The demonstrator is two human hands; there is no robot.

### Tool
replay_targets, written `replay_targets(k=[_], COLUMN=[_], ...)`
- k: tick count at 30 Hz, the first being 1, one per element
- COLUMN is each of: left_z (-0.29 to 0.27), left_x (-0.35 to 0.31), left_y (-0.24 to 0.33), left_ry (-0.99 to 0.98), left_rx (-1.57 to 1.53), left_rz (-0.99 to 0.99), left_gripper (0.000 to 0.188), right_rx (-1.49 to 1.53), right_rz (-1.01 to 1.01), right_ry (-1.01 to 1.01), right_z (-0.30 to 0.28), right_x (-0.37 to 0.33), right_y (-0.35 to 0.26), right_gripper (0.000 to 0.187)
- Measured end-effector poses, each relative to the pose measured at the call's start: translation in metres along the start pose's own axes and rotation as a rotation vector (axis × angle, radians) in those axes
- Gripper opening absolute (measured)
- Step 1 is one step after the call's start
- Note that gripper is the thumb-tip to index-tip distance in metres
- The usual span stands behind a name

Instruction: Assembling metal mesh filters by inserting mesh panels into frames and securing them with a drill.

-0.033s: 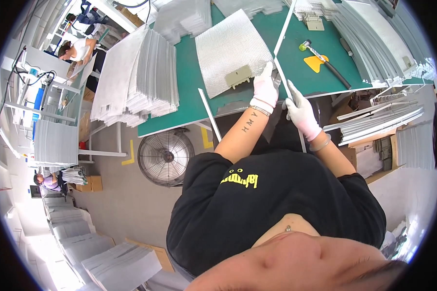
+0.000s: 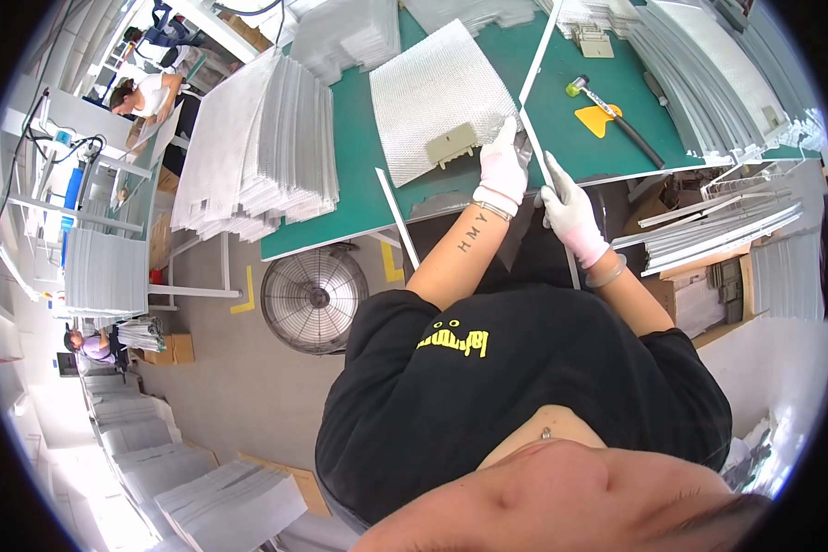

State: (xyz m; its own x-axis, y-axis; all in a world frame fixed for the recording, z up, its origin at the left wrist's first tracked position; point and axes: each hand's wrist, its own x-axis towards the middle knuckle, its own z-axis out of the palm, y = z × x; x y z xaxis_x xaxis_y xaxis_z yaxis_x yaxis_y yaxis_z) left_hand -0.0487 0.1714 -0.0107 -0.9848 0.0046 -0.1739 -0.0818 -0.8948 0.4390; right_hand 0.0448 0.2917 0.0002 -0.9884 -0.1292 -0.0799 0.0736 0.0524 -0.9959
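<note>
My left hand (image 2: 504, 173), in a white glove, has its fingers closed on the lower right edge of a silver mesh panel (image 2: 442, 87). A grey-beige plastic piece (image 2: 451, 144) sits at this panel's near edge. In my right hand (image 2: 575, 219), also gloved, is the near end of a thin white metal strip (image 2: 536, 149), pinched between thumb and fingers. The strip lies along the panel's right side and meets another white strip (image 2: 541, 53) at an angle. A third white strip (image 2: 394, 213) juts over the table's front edge, left of my left forearm.
On the green table (image 2: 354, 138) stand a stack of mesh panels (image 2: 258, 147) at left and more panels (image 2: 718, 83) at right. A hammer (image 2: 621, 120) lies over a yellow scraper (image 2: 598, 120). White strips (image 2: 718, 235) rest below right. A floor fan (image 2: 315, 299) stands underneath; co-workers are at far left.
</note>
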Motion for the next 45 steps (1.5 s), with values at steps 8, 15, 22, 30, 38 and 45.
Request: replay_targets(k=[8, 15, 22, 30, 38, 45], left_z=[-0.014, -0.011, -0.011, -0.017, -0.073, -0.082], left_x=[0.008, 0.009, -0.001, -0.034, -0.094, -0.082], left_y=[0.0, -0.003, 0.003, 0.003, 0.148, 0.209], left_ry=[-0.018, 0.0, -0.012, -0.165, 0.34, -0.124], left_rx=[-0.022, -0.049, 0.092, 0.216, 1.159, 0.663], left_rz=[-0.039, -0.016, -0.007, 0.082, 0.574, 0.151], left_gripper=[0.015, 0.016, 0.018, 0.026, 0.049, 0.056], right_rx=[0.377, 0.298, 0.356, -0.131, 0.391, 0.494], right_rz=[0.067, 0.088, 0.051, -0.047, 0.195, 0.204], right_ry=[-0.132, -0.114, -0.166, -0.16, -0.377, -0.399], right_z=[-0.009, -0.006, -0.006, -0.003, -0.004, 0.014], right_x=[0.001, -0.004, 0.003, 0.109, 0.132, 0.125], right_y=[0.004, 0.007, 0.006, -0.035, -0.023, -0.041], right_gripper=[0.06, 0.06, 0.058, 0.05, 0.015, 0.015])
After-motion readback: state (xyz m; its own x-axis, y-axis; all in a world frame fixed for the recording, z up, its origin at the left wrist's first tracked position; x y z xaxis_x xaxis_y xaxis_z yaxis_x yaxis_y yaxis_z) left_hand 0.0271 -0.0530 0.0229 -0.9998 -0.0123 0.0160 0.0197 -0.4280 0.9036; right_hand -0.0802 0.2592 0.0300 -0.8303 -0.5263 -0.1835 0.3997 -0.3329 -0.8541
